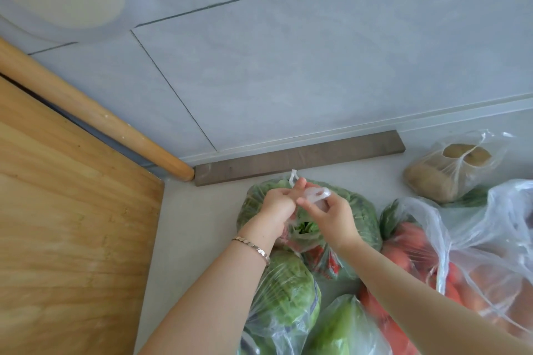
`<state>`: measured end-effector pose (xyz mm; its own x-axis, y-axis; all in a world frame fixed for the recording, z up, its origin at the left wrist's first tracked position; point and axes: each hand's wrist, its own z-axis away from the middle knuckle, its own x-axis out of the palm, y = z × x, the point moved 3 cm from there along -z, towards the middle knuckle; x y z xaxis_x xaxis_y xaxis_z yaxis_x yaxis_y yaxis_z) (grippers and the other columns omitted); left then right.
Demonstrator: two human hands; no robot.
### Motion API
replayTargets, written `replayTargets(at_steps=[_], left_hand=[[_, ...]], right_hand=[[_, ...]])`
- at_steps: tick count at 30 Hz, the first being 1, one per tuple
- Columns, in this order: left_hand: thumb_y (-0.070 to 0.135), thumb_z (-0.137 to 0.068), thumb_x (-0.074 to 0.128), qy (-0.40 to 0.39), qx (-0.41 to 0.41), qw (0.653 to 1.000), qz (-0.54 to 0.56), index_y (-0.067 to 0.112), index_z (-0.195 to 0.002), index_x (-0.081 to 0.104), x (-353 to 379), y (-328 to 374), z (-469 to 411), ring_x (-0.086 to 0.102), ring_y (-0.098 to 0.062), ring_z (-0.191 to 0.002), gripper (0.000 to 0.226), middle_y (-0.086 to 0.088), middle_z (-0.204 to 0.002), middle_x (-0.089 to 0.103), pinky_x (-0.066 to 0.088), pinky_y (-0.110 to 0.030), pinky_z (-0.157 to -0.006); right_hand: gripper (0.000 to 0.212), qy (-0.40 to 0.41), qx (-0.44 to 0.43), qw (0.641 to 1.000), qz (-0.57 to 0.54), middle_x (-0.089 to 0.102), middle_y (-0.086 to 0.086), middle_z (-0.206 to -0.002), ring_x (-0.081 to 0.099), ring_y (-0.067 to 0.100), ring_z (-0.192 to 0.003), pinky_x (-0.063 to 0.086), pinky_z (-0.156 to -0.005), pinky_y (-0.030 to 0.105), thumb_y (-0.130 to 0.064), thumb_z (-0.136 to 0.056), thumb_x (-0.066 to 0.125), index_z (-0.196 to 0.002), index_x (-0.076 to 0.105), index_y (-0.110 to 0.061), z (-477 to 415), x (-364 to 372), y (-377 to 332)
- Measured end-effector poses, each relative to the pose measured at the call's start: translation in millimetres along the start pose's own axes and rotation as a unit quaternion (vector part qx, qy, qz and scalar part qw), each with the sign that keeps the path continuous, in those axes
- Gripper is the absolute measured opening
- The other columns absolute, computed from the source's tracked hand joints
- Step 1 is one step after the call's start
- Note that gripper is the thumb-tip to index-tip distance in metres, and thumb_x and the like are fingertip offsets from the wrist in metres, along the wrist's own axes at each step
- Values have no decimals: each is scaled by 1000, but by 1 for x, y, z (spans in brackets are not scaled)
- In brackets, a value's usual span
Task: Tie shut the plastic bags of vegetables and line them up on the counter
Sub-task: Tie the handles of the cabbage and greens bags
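Note:
A clear plastic bag of leafy greens (pixel 357 210) stands on the pale counter (pixel 202 227) near the back wall. My left hand (pixel 277 209) pinches one twisted handle of this bag, whose end sticks up above my fingers. My right hand (pixel 328 213) grips the other handle (pixel 315 194), looped over its fingers. The two hands meet over the bag's mouth. In front lie two bags of lettuce or cabbage (pixel 288 294) (pixel 340 328). To the right sits a bag of tomatoes (pixel 403 256) with loose handles. A tied bag of potatoes (pixel 450 170) rests at the back right.
A large wooden cutting board (pixel 66 225) fills the left side, with a wooden rolling pin (pixel 95 118) along its far edge. A dark wooden strip (pixel 300 161) lies against the grey tiled wall (pixel 288 51). A big crumpled clear bag (pixel 496 227) rises at the right.

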<state>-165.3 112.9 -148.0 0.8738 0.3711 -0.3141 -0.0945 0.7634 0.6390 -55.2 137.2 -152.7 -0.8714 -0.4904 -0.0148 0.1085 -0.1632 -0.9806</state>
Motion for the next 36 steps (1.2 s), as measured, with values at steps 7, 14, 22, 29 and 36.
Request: replayTargets(at_steps=[7,14,22,29,36], left_hand=[[53,-84,48,-180,96,975,90,23,-105,67,0,-2,4,58,-10,-87,41,4,-105,66,44,-25,-76],[22,-90,56,-55,189,972,127,17,-76,64,1,-4,5,49,-2,-45,17,8,-54,56,40,-14,-48],[15,-86,62,24,249,965,77,8,-98,70,-13,-2,11,63,3,-55,17,5,-70,68,47,-8,-53],[17,-86,61,85,376,921,-60,12,-100,71,-13,-1,32,61,6,-61,18,12,-84,63,40,0,-59],[-4,-86,57,119,340,929,81,-8,-104,64,-19,3,27,61,17,-68,20,2,-85,63,45,-1,-62]], right_hand=[[23,96,35,992,-71,54,5,-58,45,5,-47,40,-47,12,-27,-83,63,-66,66,-12,-5,-6,-4],[28,181,199,952,-145,61,-1,-60,40,10,-43,41,-44,23,-30,-90,54,-68,63,-16,-9,-13,12],[32,144,138,975,-102,51,6,-60,34,4,-37,32,-37,17,-36,-91,49,-69,65,-20,-17,-12,4],[42,133,146,979,56,51,-6,-62,48,6,-50,38,-47,16,-22,-75,73,-104,43,-25,-22,-22,-5],[42,-124,56,984,115,32,-11,-46,28,4,-42,25,-54,24,-11,-81,52,-42,37,-18,-10,-10,-12]])
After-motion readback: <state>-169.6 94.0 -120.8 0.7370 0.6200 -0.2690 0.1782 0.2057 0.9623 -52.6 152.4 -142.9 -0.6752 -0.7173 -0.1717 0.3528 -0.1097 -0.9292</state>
